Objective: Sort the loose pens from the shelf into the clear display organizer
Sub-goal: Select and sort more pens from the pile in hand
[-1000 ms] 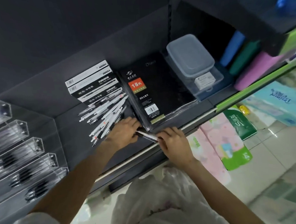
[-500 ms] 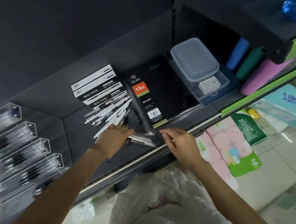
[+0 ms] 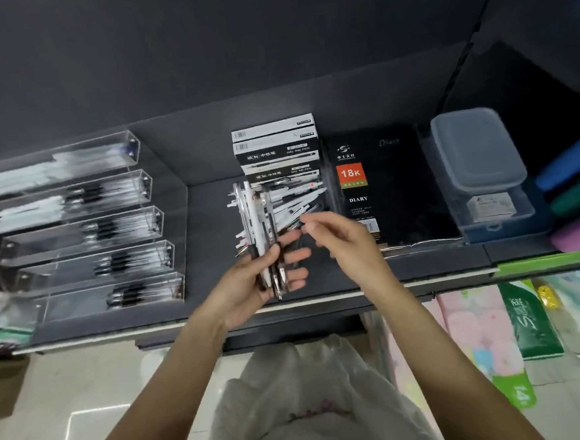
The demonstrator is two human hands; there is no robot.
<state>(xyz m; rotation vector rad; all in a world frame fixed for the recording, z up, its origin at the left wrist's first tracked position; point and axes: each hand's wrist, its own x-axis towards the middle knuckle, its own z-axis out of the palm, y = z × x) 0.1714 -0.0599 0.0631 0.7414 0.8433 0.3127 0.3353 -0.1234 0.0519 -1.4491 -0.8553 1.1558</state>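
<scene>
Pens (image 3: 261, 235), a small bundle of white and dark ones, stood nearly upright in my left hand (image 3: 252, 284), my thumb curled across their lower ends and my fingers wrapped behind them. They rose in front of the pile of loose pens (image 3: 294, 205) that lay fanned out on the dark shelf (image 3: 215, 293), its far end resting against a stack of pen boxes (image 3: 275, 148). My right hand (image 3: 345, 240) hovered just beside the bundle, fingertips drawn together near the tops of my left fingers; it was blurred, and I could not tell whether it pinched a pen or nothing at all. To the left on the same shelf stood the clear display organizer (image 3: 76, 231), five stepped trays with pens already lying in each. Right of the pile lay a black diary (image 3: 392, 185) with an orange 18K label, and beyond it a clear lidded plastic box (image 3: 481, 172). Below the shelf edge, close to my body, was a white plastic bag (image 3: 315, 407).
</scene>
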